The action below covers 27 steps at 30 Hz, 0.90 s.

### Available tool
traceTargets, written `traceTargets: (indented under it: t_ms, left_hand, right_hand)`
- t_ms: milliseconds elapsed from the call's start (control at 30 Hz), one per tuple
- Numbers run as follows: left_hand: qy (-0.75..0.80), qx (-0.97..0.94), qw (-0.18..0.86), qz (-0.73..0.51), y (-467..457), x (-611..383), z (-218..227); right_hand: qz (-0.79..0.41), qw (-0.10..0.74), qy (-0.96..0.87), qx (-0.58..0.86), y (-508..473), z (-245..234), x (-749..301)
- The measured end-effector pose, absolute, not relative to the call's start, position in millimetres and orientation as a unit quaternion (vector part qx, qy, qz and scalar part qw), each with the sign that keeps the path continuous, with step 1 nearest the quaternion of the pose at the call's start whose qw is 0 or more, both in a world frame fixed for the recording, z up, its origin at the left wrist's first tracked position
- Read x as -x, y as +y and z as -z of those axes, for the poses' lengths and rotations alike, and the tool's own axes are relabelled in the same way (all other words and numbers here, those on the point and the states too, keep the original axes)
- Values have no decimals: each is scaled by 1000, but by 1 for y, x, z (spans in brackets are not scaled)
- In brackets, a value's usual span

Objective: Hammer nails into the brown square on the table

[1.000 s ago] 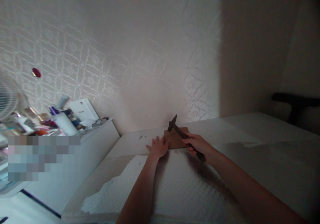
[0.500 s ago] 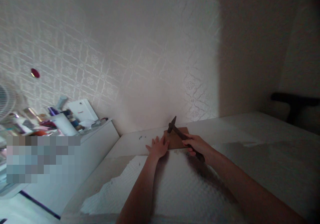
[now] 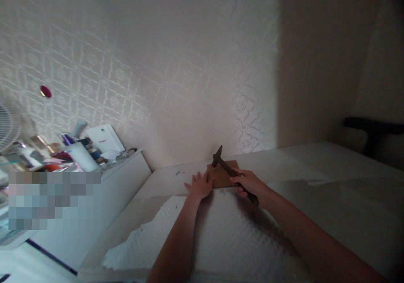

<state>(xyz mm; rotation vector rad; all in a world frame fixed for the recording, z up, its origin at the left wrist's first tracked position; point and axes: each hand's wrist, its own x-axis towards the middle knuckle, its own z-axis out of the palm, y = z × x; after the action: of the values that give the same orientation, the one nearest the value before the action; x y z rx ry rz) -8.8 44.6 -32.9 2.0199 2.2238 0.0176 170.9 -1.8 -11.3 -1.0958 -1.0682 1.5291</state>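
Observation:
My right hand [image 3: 248, 183] is wrapped round the handle of a hammer [image 3: 229, 171]. The hammer's head is over the far left part of a flat brown board [image 3: 225, 179], which lies on the white surface. Whether the head touches the board, I cannot tell. My left hand [image 3: 201, 186] lies at the board's left edge with its fingers spread, thumb side against the board. A small light spot shows on the board beneath the hammer head, too small to name. Several tiny dark bits, possibly nails, [image 3: 179, 173] lie left of my left hand.
A torn white textured sheet [image 3: 240, 236] covers part of the surface [image 3: 284, 159] in front of me. At left a white cabinet [image 3: 104, 190] carries bottles, a white box [image 3: 105, 139] and a fan [image 3: 8, 125]. The patterned wall [image 3: 189, 85] stands behind; a dark armrest-like shape [image 3: 372, 127] is at right.
Almost nothing differs. The view has shifted very slightly; both hands and the hammer keep nearly the same position over the board.

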Motion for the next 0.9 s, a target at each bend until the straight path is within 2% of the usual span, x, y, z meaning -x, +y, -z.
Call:
traceTargets:
  t_ms: [900]
  left_hand:
    - [734,-675,65,-17,49,12,39]
  right_hand:
    - [-613,472,-446,450,-7,8,-165]
